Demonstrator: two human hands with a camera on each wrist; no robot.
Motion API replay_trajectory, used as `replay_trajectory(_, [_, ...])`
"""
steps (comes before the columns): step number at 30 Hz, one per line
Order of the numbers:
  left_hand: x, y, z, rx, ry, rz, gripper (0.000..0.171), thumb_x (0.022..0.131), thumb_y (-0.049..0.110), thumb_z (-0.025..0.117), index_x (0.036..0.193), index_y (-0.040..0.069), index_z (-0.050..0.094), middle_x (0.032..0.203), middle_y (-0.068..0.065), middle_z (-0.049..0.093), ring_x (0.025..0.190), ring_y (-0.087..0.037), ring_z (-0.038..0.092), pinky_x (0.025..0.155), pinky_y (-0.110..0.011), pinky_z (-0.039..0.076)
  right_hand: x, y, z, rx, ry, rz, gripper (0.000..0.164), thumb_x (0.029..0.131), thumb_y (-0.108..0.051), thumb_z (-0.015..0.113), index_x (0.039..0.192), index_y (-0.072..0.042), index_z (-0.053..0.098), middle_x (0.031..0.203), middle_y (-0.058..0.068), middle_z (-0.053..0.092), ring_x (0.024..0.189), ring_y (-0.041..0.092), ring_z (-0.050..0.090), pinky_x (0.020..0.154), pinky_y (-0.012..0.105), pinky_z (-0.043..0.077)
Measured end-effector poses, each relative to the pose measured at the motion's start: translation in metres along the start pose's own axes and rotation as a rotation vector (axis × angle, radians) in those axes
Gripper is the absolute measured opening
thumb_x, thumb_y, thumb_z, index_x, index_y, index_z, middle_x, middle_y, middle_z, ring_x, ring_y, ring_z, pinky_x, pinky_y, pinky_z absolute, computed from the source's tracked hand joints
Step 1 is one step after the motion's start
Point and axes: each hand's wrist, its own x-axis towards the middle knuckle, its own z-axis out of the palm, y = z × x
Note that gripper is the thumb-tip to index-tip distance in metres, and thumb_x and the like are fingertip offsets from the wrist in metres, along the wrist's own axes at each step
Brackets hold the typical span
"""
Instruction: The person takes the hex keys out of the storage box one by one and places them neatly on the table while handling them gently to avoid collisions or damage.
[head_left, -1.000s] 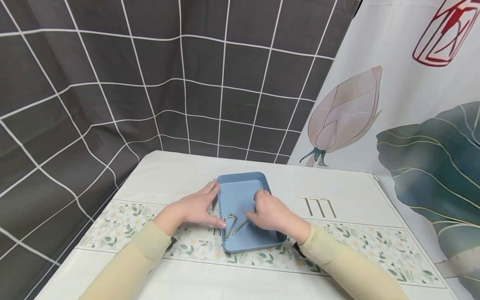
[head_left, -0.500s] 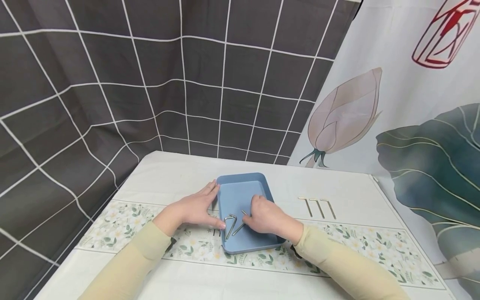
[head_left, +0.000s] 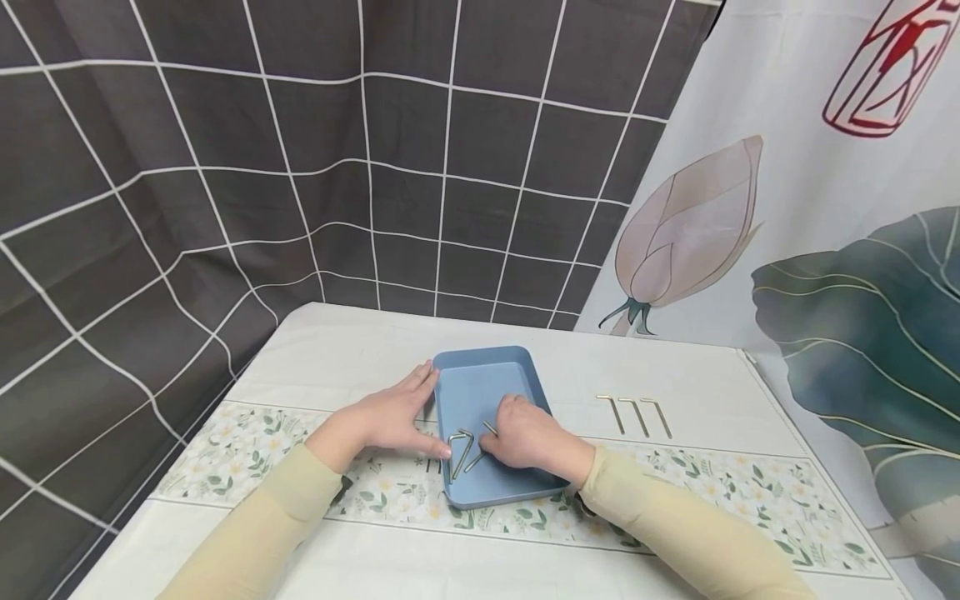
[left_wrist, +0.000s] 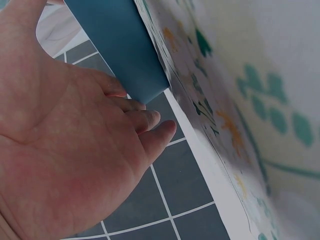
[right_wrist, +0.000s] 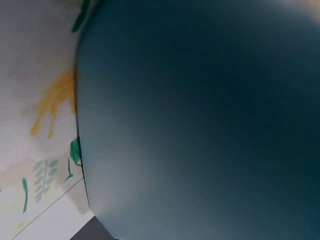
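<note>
A blue rectangular tray [head_left: 487,387] lies on the table with L-shaped metal hex keys inside. Toward its near left corner are one hex key [head_left: 454,458] and another beside it, their bent ends upward. My left hand [head_left: 393,417] rests along the tray's left side, fingers spread and thumb at the rim. In the left wrist view those fingers [left_wrist: 150,120] reach along the tray wall [left_wrist: 125,50]. My right hand [head_left: 525,429] is low inside the tray, fingers curled down, thumb over a hex key [head_left: 491,428]. Its fingertips are hidden, so I cannot tell whether they pinch it.
Right of the tray, three hex keys [head_left: 633,417] lie in a row on the white tablecloth [head_left: 697,383], which has a floral band [head_left: 735,496]. Behind the table hangs a dark curtain with white grid lines [head_left: 405,200]; a flower-printed white one [head_left: 787,200] hangs to the right.
My right hand has moved a little left and toward me inside the tray, its thumb now over one hex key. The left hand, the tray and the visible hex keys have stayed in place.
</note>
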Motion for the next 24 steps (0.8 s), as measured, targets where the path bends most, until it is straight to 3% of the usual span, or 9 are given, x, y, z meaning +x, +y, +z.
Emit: replay_trajectory(24, [-0.0005,0.0005,-0.0005,0.004,0.003,0.012,0.142,0.084,0.080,0.081,0.177,-0.001,0.012,0.186,-0.021,0.000,0.172,-0.036,0.005,0.133,-0.058,0.028,0.0024,-0.0070,0.0022,-0.019,-0.031,-0.013,0.064,0.101,-0.040,0.077,0.122,0.019,0.062,0.087,0.013,0.056,0.074,0.024,0.057,0.070,0.044,0.062])
